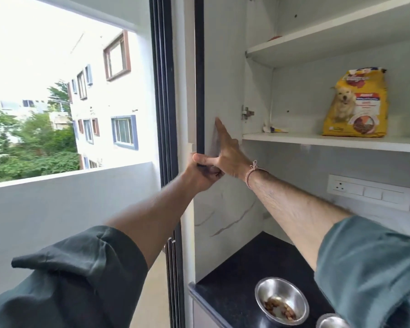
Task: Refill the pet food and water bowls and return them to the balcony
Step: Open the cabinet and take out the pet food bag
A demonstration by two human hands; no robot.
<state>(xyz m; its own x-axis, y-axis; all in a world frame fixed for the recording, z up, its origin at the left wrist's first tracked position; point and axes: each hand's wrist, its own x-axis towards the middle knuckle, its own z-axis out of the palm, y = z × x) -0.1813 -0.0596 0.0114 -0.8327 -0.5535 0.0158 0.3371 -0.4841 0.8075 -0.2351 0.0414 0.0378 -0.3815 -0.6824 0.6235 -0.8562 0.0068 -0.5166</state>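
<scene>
A yellow pet food bag [356,102] with a dog picture stands upright on the lower shelf of the open wall cabinet. On the black counter below sits a steel bowl [281,300] holding a little kibble. The rim of a second steel bowl [330,321] shows at the bottom edge. My left hand [202,172] grips the bottom edge of the open cabinet door [223,67]. My right hand [230,152] lies flat against the door's inner face, fingers stretched upward.
The black counter [232,285] runs along the bottom right. A white switch panel [371,191] is on the wall above it. Small items [273,129] lie at the shelf's left end. Left of the dark sliding door frame [165,91] is the balcony with a white parapet [69,197].
</scene>
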